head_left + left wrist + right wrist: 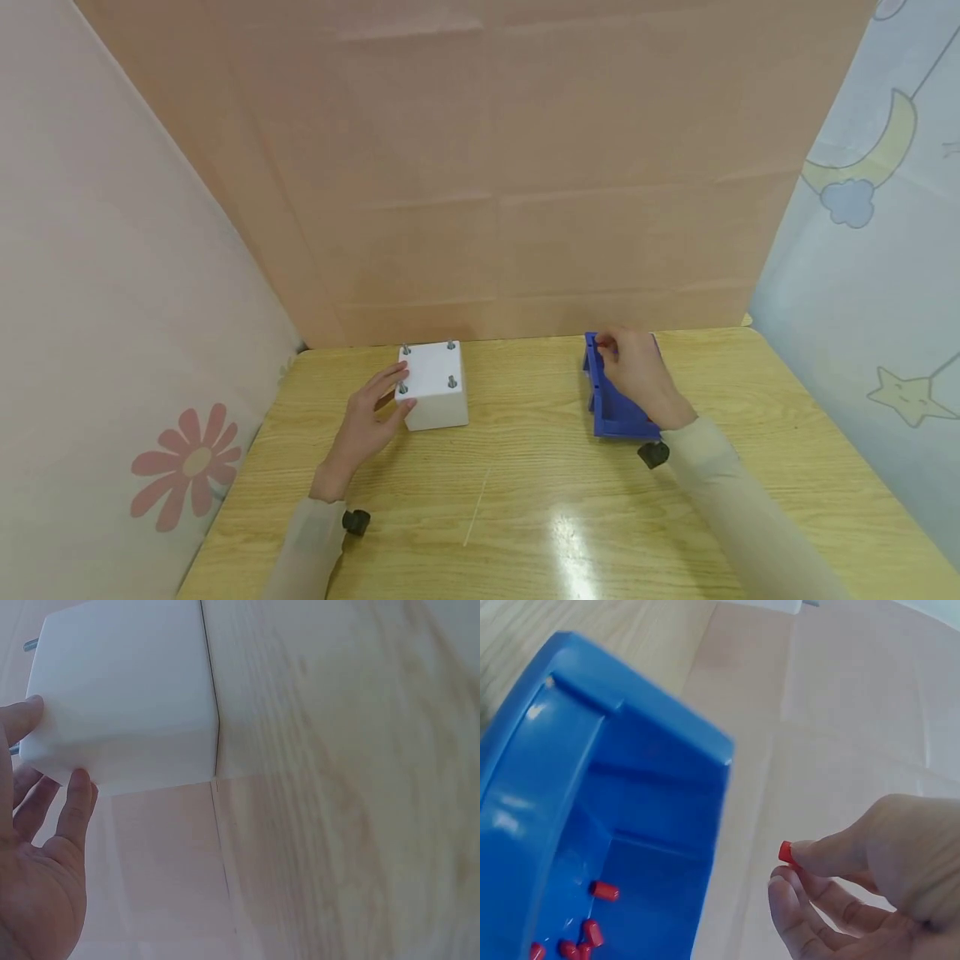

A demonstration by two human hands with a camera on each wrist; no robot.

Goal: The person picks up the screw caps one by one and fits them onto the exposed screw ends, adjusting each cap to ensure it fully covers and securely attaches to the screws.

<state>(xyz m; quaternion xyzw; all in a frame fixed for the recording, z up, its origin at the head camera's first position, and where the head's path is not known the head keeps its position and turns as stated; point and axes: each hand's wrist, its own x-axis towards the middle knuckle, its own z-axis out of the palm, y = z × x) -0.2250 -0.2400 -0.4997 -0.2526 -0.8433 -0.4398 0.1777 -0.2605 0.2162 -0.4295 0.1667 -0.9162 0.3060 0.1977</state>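
Note:
A white box [431, 371] stands on the table, with upright metal bolts [452, 382] at the corners of its top. My left hand [367, 425] steadies it at the left side, the thumb and fingertips [77, 784] spread around its upper left edges. Above the far part of a blue bin [618, 427], my right hand [637, 371] pinches a small red cap [786, 852] between thumb and fingertips. Several more red caps [604, 891] lie on the bin's floor in the right wrist view.
Both things stand toward the back of a wood-grain table [525, 467]. Behind it rises a tan sheet [487, 208]. Printed cloth walls, one with a pink flower [197, 461], flank the left and right sides.

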